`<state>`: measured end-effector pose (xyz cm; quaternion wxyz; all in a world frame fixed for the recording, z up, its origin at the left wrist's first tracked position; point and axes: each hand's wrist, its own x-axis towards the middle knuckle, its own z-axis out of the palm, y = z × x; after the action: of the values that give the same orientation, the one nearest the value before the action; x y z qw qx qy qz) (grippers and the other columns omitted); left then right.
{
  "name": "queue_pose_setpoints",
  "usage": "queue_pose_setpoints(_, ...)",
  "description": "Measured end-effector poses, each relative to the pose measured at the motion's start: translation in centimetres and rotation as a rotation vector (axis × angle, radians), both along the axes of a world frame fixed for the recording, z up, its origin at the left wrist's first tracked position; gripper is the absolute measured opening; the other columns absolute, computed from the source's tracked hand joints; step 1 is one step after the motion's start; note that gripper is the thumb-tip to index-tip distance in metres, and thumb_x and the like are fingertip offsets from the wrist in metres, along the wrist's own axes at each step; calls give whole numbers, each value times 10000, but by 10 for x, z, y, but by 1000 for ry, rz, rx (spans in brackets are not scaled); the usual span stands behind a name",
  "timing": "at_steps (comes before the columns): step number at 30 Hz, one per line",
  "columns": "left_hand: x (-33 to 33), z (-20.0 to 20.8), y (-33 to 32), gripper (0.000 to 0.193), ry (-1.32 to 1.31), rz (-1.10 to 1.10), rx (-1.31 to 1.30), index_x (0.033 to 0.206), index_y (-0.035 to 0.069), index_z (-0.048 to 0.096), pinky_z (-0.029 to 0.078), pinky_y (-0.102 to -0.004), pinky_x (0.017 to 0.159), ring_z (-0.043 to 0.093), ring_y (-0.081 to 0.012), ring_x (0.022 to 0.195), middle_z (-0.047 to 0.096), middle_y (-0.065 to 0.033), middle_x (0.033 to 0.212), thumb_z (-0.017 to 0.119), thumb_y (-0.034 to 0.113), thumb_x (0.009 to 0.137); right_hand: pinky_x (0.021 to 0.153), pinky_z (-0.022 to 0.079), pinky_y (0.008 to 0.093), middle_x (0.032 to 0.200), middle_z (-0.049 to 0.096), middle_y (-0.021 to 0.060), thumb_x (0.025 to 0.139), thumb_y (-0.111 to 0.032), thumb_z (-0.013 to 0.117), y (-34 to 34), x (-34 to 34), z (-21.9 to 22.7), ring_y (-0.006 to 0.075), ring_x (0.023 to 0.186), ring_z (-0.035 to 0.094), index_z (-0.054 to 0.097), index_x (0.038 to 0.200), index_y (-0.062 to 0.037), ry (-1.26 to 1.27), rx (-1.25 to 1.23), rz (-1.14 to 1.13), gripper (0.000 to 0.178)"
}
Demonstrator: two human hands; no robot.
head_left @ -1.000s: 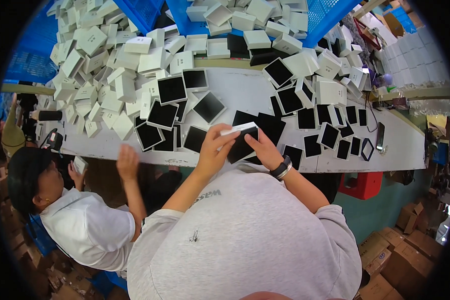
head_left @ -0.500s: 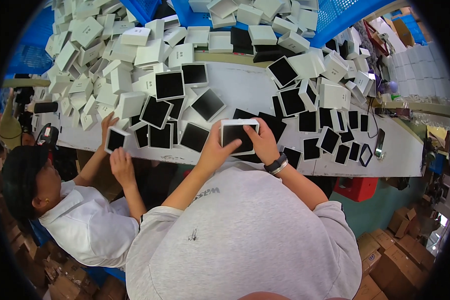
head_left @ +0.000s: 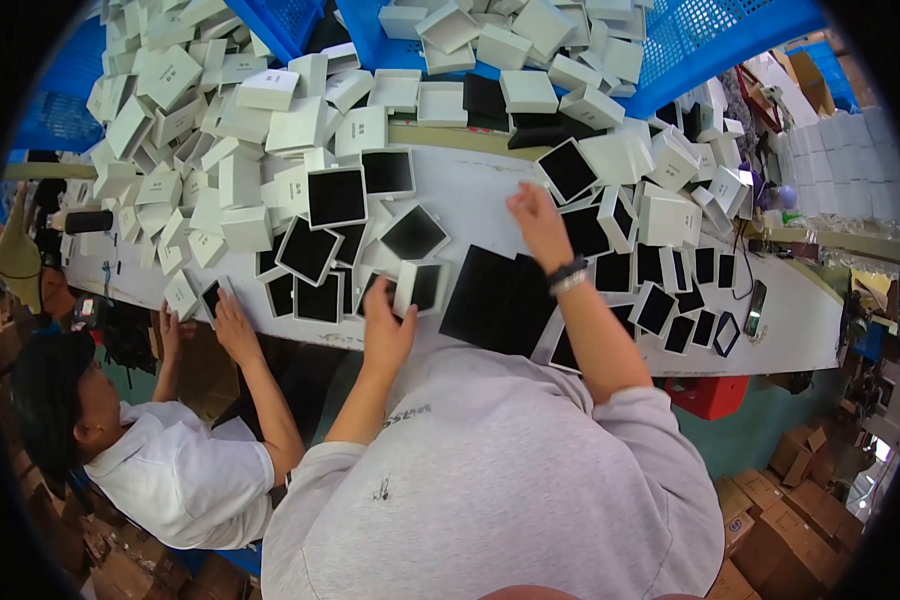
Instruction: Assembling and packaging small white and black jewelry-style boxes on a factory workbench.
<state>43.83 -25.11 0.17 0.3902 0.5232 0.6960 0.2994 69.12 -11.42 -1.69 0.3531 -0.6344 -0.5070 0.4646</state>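
My left hand (head_left: 388,332) is closed on a small white box (head_left: 425,288) with a black inside, tilted up at the table's near side. Beside it lie several similar white boxes with black faces, among them one box (head_left: 415,232) just beyond. My right hand (head_left: 540,222) is raised over the table, its fingers loosely bent and a little apart, with nothing visible in them. Nearest to it is another black-faced box (head_left: 567,170). Between my arms, flat black sheets (head_left: 498,300) lie at the table's near edge.
White boxes (head_left: 175,75) are heaped at the far left, with blue crates (head_left: 685,50) behind. At the right lie small black-faced pieces, a black frame (head_left: 727,334) and a phone (head_left: 757,307). A co-worker (head_left: 160,450) handles a box at my left. A red stool (head_left: 708,396) stands under the table (head_left: 805,310).
My two hands have parted. The left has carried the white box leftward, while the right has let go and moved up and forward. The co-worker's hands and box have shifted lower left.
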Motion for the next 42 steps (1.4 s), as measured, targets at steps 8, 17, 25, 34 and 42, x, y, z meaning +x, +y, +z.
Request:
queue_pose_setpoints(8,17,-21,-20,276,162,-620,487,1024,53,596,455,-397,843,542,-344,968,585,-135,1014,664,111,763,958,435,426,1302,432,182,814,-157,590,169,-60,-49,348,1164,495,444,1284,-82,-522,512,493,498)
queue_pose_setpoints(17,75,-25,17,783,545,-410,117,1228,1,456,444,-401,854,475,-336,1076,437,-188,1236,820,296,601,767,489,360,1098,547,146,805,-141,651,73,-41,-7,278,876,589,523,1158,-58,-258,231,369,385)
queue_pose_setpoints(25,66,-20,5,570,499,-700,180,1053,46,576,362,-435,935,414,-311,1150,470,-95,1223,815,280,591,927,392,411,1191,547,91,753,-238,688,-102,29,-22,293,1102,503,601,1103,-93,-710,375,363,389)
queue_pose_setpoints(34,32,54,6,350,-972,254,-345,1216,13,474,484,-283,822,595,-168,1003,600,-75,1110,534,209,932,922,420,413,1228,534,109,762,-100,619,-34,-22,-37,304,1108,502,596,1103,-100,-423,514,144,341)
queue_pose_setpoints(42,25,72,6,325,-1062,283,-148,1251,49,459,452,-338,918,558,-176,1072,577,-73,1173,490,163,948,842,448,422,1014,595,111,727,-15,607,41,-30,-65,337,993,525,623,975,-93,-507,353,136,261)
